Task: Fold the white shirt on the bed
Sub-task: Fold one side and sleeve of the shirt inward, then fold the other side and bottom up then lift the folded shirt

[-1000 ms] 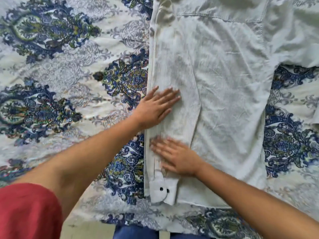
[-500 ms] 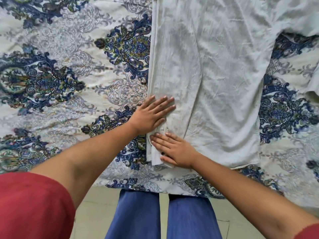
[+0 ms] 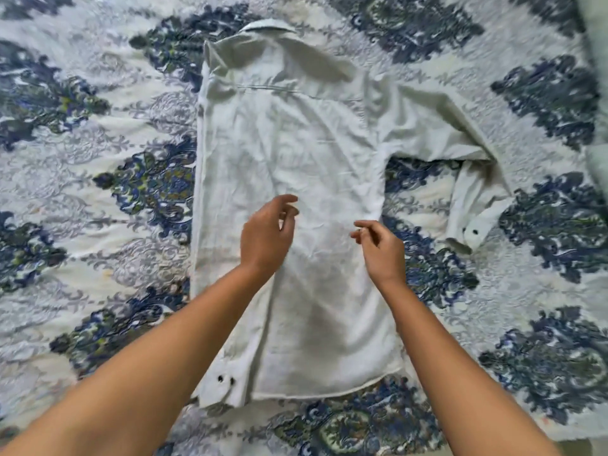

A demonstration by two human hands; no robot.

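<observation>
The white shirt lies back up on the bed, collar at the far end. Its left side is folded inward, and that sleeve runs down the left edge to a buttoned cuff near the hem. The right sleeve sticks out to the right and bends down to its cuff. My left hand hovers over the middle of the shirt, fingers loosely curled, holding nothing. My right hand hovers above the shirt's right edge, fingers apart, empty.
The bedspread is white with large blue and green floral medallions and fills the view. A pale cloth edge shows at the far right.
Both hands have lifted off the folded left sleeve and moved right, up over the shirt's middle and right edge. The view has pulled back to show the whole shirt.
</observation>
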